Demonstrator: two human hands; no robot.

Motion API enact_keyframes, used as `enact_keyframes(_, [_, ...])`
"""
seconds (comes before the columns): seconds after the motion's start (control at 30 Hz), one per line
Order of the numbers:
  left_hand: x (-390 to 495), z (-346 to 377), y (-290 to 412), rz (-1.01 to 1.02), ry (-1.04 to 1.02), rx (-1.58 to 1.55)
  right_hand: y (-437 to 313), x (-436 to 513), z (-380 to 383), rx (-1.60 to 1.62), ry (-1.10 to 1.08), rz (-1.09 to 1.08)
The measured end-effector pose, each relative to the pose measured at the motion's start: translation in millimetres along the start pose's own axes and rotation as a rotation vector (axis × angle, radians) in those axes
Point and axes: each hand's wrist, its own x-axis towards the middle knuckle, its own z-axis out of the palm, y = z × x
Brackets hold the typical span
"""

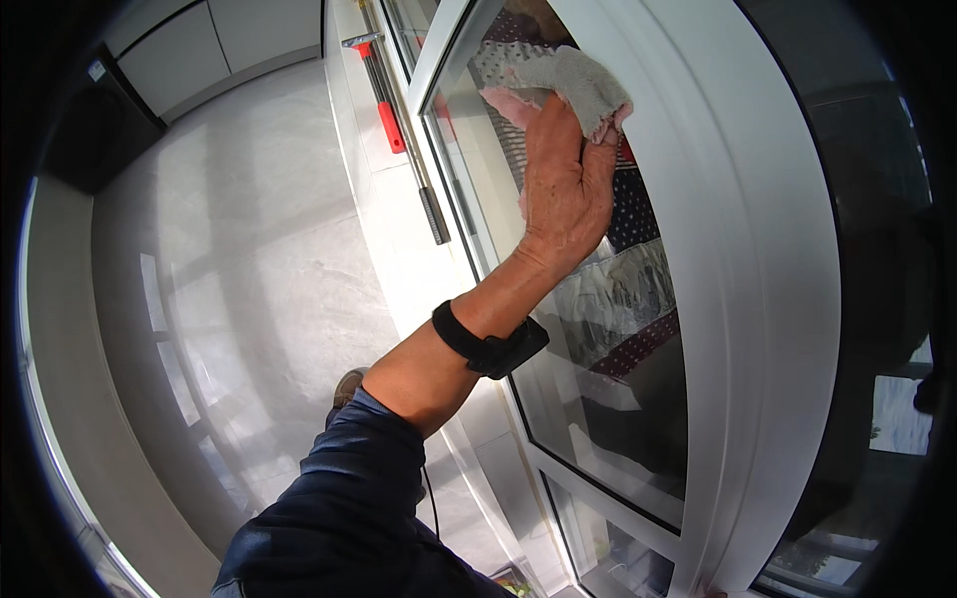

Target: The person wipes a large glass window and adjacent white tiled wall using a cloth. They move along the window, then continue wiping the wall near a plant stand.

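Observation:
My left hand (564, 179) grips a grey-and-pink cleaning cloth (594, 86). The cloth rests against the upper part of a glass pane (628, 418) in a white window frame (733, 299). Around the left forearm is a black strap with a black device (512, 350). Patterned fabrics (635, 205) show in the glass behind the hand; whether they are reflected or lie beyond it I cannot tell. Of my right hand, only what looks like a fingertip (715, 595) shows at the bottom edge, by the frame; the rest is out of view.
On the pale tiled ledge (389, 202) lie a scraper with a red grip (390, 127) and a pole with a dark ribbed handle (434, 217). Grey floor (284, 247) stretches left, towards a dark appliance (97, 127) and pale cabinets (176, 60). A brown shoe (348, 387) stands below the forearm.

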Motion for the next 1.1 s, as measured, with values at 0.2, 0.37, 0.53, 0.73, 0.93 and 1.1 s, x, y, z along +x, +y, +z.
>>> enact_keyframes(0.2, [-189.0, 14.6, 121.3, -0.091, -0.218, -0.097, 3.9, -7.1, -6.9, -0.03, 0.0, 0.023])
enact_keyframes(0.37, [-326.8, 14.8, 198.3, -0.01, -0.491, -0.136, -4.5, -0.8, -11.3, 0.161, -0.023, 0.005])
enact_keyframes(0.53, [-373.7, 26.7, 216.7, 0.024, -0.434, -0.165, -16.0, 7.8, -12.9, 0.22, 0.068, -0.107])
enact_keyframes(0.73, [-354.0, 18.8, 174.4, 0.096, -0.438, -0.085, 2.3, 6.1, -7.8, 0.062, 0.139, -0.354])
enact_keyframes(0.93, [-281.2, -14.0, 69.4, 0.302, -0.417, 0.2, 53.4, -39.5, 15.2, -0.27, 0.195, -0.421])
enact_keyframes(1.1, [-167.4, -20.6, -15.4, 0.185, -0.128, 0.22, 88.3, -50.7, 11.9, -0.171, -0.066, -0.304])
